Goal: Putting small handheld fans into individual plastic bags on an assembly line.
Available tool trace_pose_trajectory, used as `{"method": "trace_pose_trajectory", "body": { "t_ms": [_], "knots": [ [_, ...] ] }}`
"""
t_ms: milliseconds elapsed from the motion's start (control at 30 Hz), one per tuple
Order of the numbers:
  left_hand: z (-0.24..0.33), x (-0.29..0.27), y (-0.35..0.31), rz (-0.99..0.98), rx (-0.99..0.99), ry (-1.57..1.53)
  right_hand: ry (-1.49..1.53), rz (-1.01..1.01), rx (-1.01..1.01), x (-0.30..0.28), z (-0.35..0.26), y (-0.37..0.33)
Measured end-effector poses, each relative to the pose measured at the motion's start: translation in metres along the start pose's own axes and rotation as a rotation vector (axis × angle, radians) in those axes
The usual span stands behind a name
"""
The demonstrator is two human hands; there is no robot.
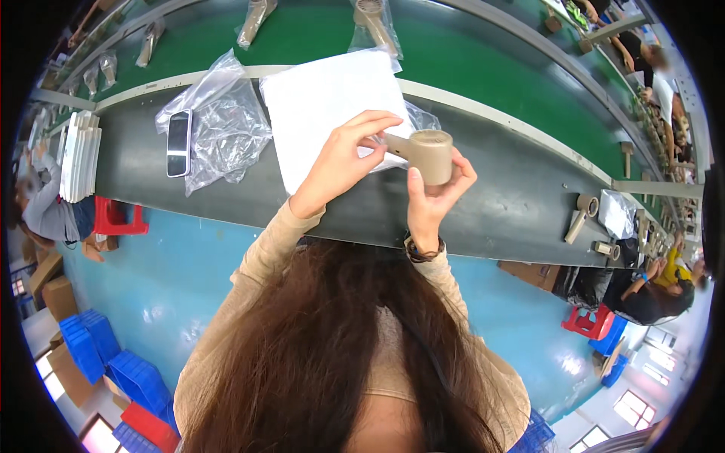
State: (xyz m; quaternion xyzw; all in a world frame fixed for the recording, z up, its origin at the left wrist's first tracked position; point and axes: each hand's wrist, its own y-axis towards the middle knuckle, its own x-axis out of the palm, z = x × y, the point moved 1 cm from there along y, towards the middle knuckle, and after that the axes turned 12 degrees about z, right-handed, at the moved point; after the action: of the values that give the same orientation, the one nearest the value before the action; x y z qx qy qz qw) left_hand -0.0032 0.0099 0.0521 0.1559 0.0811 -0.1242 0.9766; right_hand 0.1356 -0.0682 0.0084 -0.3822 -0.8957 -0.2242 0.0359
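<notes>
Between my hands, above the worktop, is a beige handheld fan (431, 162) shaped like a small hair dryer, its round grille facing up. My right hand (440, 190) grips its cylindrical head from below and the side, thumb at the front. My left hand (343, 155) is closed at the end of the handle, with thumb and fingers on either side of it. Underneath and behind lies a stack of white sheets or bags (332, 102). Clear plastic bags (230, 124) lie crumpled left of the stack, and a phone-like device (179, 143) rests on them.
A green conveyor belt (483, 83) runs behind the dark worktop (506, 204), carrying bagged fans (257, 21). White folded pieces (79, 157) stand at the left end. More beige fans (580, 215) lie at the right, near other people. Red stools and blue crates (140, 377) are on the floor.
</notes>
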Motion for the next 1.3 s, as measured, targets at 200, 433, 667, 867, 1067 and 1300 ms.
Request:
{"method": "trace_pose_trajectory", "body": {
  "t_ms": [200,433,667,867,1067,1300],
  "knots": [
    [0.001,-0.003,0.013,0.007,-0.128,-0.375,-0.425,-0.168,-0.151,0.013,-0.029,0.022],
    [0.015,0.001,0.025,0.178,0.128,0.001,-0.723,-0.32,-0.437,0.029,-0.048,0.047],
    [-0.003,0.008,0.031,0.341,0.008,-0.289,-0.754,-0.395,-0.461,0.033,-0.036,0.053],
    [0.007,0.003,0.03,0.301,0.131,-0.118,-0.831,-0.48,-0.533,0.039,-0.029,0.072],
    [-0.01,-0.011,0.048,0.403,0.274,0.189,-0.897,-0.938,-0.369,0.051,-0.027,0.128],
    [-0.041,-0.011,0.059,0.349,0.219,0.227,-0.759,-1.345,-0.123,0.072,0.037,0.181]
  ]
}}
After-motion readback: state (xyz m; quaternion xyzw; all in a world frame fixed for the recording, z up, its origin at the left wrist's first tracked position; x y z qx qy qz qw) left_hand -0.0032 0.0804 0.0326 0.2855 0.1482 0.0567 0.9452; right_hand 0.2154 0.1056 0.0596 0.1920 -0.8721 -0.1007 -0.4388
